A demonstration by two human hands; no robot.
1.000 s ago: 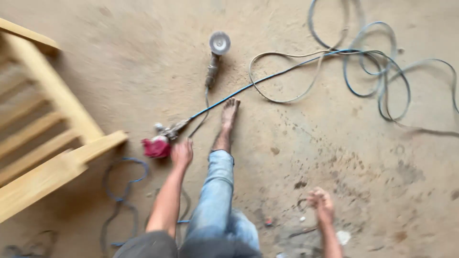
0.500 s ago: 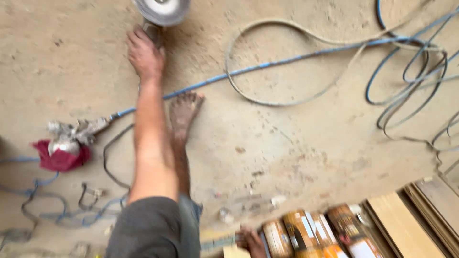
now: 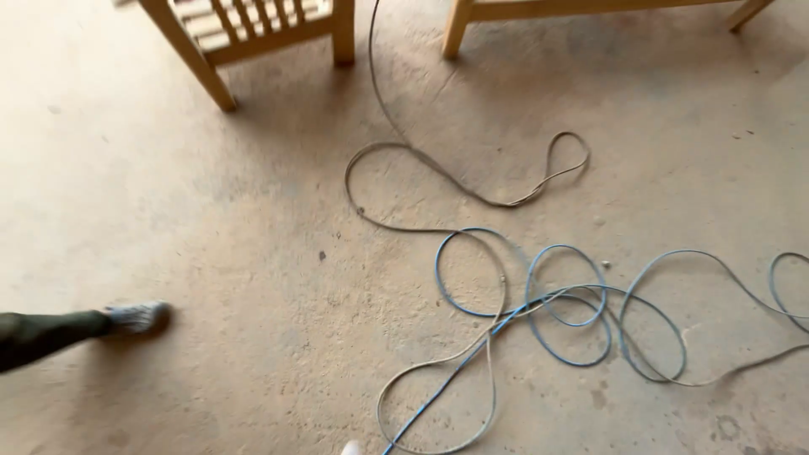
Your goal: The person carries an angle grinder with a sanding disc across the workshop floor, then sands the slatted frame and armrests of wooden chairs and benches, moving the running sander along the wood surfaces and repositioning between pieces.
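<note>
Nearest to me is the blue cable (image 3: 563, 297), lying in loose overlapping loops on the dusty floor (image 3: 211, 219), with one straight run heading down to the bottom edge. A grey cable (image 3: 438, 173) crosses it there, curls into its own loops and runs up between the furniture at the top. Neither of my hands shows in this view, so I cannot tell whether my fingers are apart or together, or whether they hold anything.

My judgement is that walking here well means stepping over the loops rather than into them, since a foot caught in a coil could drag the whole tangle.

Further out, a wooden chair (image 3: 253, 25) with slats stands at the top left, and a wooden bench leg (image 3: 457, 25) beside it. At the left edge a dark trouser leg and a grey shoe (image 3: 135, 318) come in, well apart from the cables; whose they are I cannot tell.
</note>
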